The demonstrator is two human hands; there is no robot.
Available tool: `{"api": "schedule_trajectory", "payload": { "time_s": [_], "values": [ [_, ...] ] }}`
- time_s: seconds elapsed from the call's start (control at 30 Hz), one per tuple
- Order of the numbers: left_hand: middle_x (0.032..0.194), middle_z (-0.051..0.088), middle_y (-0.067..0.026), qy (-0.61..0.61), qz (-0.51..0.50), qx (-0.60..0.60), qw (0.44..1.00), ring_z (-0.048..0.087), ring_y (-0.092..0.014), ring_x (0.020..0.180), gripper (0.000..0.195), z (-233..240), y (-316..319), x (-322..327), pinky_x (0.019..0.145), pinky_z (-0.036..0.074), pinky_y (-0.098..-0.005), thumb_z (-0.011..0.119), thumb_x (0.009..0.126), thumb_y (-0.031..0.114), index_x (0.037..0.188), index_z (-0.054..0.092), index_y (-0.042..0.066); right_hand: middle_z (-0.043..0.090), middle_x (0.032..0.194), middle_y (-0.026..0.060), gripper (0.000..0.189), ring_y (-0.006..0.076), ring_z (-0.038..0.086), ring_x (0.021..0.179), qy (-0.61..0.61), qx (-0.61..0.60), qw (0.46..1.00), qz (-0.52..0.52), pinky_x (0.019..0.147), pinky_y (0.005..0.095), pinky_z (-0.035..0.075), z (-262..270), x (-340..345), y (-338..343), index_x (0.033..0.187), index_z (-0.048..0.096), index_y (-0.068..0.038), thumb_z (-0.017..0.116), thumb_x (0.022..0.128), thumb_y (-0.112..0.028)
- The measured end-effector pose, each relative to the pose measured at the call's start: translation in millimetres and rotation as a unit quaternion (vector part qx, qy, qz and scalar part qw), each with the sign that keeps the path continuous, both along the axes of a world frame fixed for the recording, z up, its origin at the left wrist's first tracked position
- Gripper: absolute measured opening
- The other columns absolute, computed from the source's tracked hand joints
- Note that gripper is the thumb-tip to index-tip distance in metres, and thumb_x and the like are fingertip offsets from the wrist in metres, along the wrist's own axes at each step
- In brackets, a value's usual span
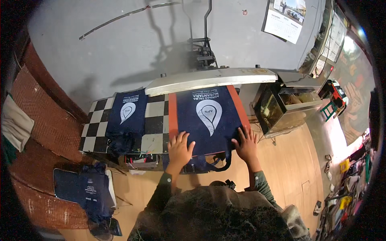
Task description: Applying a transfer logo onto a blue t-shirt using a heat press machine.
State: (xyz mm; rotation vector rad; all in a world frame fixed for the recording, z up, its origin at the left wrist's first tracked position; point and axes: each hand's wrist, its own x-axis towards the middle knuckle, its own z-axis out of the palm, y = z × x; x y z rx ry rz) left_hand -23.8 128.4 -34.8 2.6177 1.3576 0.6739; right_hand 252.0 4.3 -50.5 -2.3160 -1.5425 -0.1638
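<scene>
A navy fabric tote bag [193, 126] with orange side strips lies flat before me, printed with a white drop-shaped emblem and some writing. My left hand [180, 150] rests palm down on its lower left edge, fingers spread. On the opposite side, my right hand [246, 143] touches the orange strip and lower right corner, also with fingers apart. A dark bag handle [224, 165] loops down over the near edge between my wrists. The raised white plate of what looks like a heat press [211, 79] overhangs the bag's far end.
Folded navy bags [128, 110] lie left on the checkered tabletop [155, 141]. A chair [68, 183] at lower left holds more navy fabric. A glass-sided tank or cabinet [273, 111] stands right of the press. Assorted items [343, 192] crowd the far right floor.
</scene>
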Motion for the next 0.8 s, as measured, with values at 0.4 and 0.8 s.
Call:
{"api": "schedule_trajectory", "payload": {
  "time_s": [0.4,0.8],
  "values": [
    [0.157,0.033,-0.0107,0.048,-0.014,-0.009,0.999,0.025,-0.032,0.146,0.066,-22.3,48.3,57.7,0.119,0.015,-0.0522,0.044,0.099,0.048,0.149,0.037,0.007,0.037,0.155,0.0126,0.069,0.0346,0.033,0.143,-0.026,0.053,0.997,0.047,0.116,0.0532,0.022,-32.6,-3.3,109.8,0.149,0.039,-0.015,0.046,0.095,-0.057],
    [0.159,0.03,-0.0078,0.045,0.024,-0.007,0.999,0.024,-0.031,0.147,0.065,-29.7,33.7,54.2,0.119,0.015,-0.0507,0.042,0.099,0.049,0.151,0.034,0.01,0.035,0.156,0.0092,0.069,0.0318,0.03,0.145,-0.005,0.025,0.999,0.034,0.118,0.0457,0.021,-23.4,6.0,71.9,0.15,0.038,-0.014,0.043,0.097,-0.057]
  ]
}}
